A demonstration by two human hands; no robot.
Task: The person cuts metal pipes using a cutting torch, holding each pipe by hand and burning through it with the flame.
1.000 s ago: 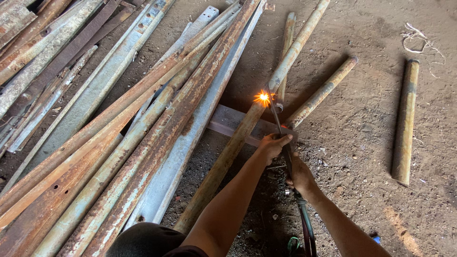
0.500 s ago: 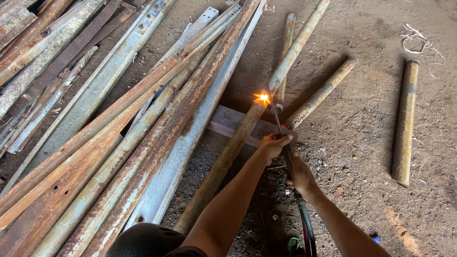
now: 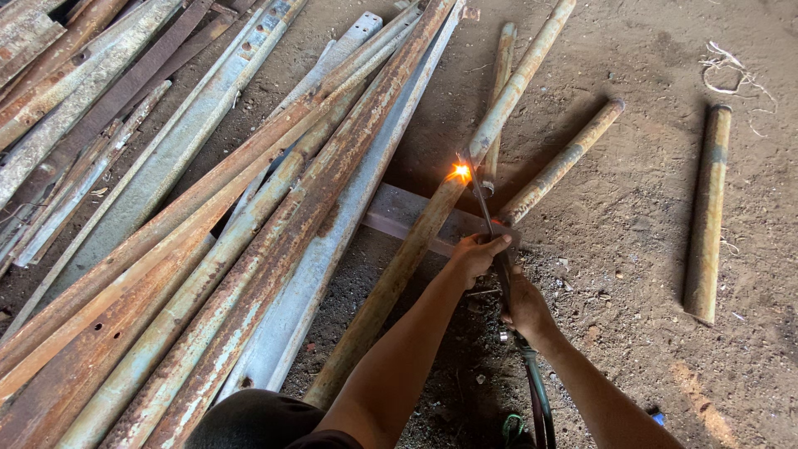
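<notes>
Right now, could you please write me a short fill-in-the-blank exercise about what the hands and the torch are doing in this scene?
1. Both hands, the left hand and the right hand, grip one cutting torch, whose flame meets a long rusty ____.
2. That pipe rests across a flat steel ____ lying on the dirt floor.
3. A short pipe lies alone to the ____ of the hands.
4. From the torch's rear, a ____ runs toward the person.

Missing words: pipe; bar; right; hose
</notes>
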